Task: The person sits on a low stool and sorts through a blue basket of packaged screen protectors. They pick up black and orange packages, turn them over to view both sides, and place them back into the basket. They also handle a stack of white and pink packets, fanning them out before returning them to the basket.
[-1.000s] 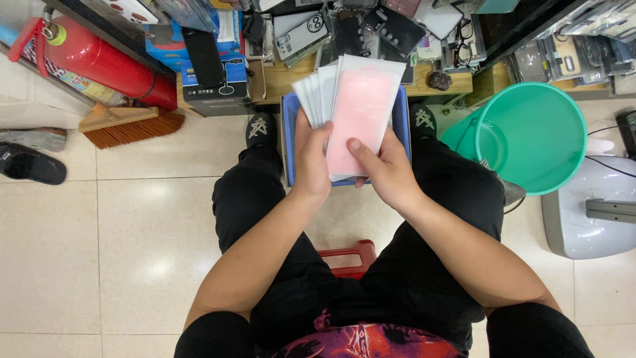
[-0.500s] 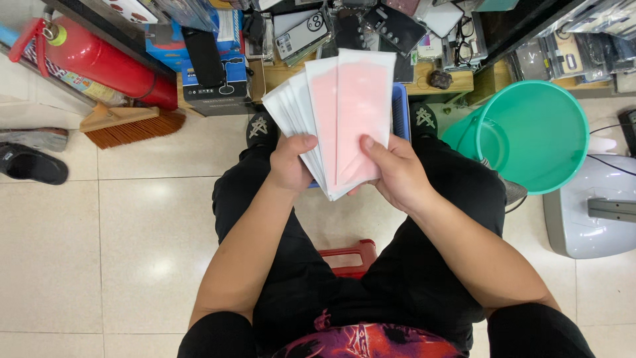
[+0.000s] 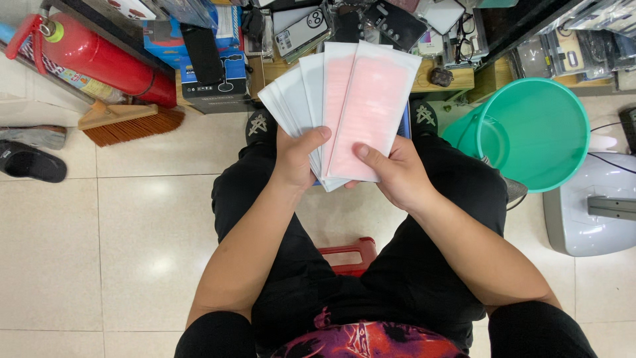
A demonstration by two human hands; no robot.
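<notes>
I sit on a red stool (image 3: 346, 254) and hold a fanned stack of flat clear packets (image 3: 344, 106) above my knees. The front ones are pink, those behind are pale blue-white. My left hand (image 3: 297, 156) grips the fan's lower left, thumb across the front. My right hand (image 3: 392, 174) holds the lower right, thumb pressed on the front pink packet. A blue tray edge (image 3: 405, 126) shows just behind the packets; most of it is hidden.
A teal plastic bucket (image 3: 538, 132) stands to the right, a grey machine base (image 3: 593, 205) beyond it. A red fire extinguisher (image 3: 99, 59), a broom (image 3: 129, 122) and a black shoe (image 3: 30, 162) lie left. Phones and boxes crowd a low wooden shelf (image 3: 450, 76) ahead.
The packets rose up from the blue tray and spread from a tight stack into a wide fan. Both hands moved up and slightly apart.
</notes>
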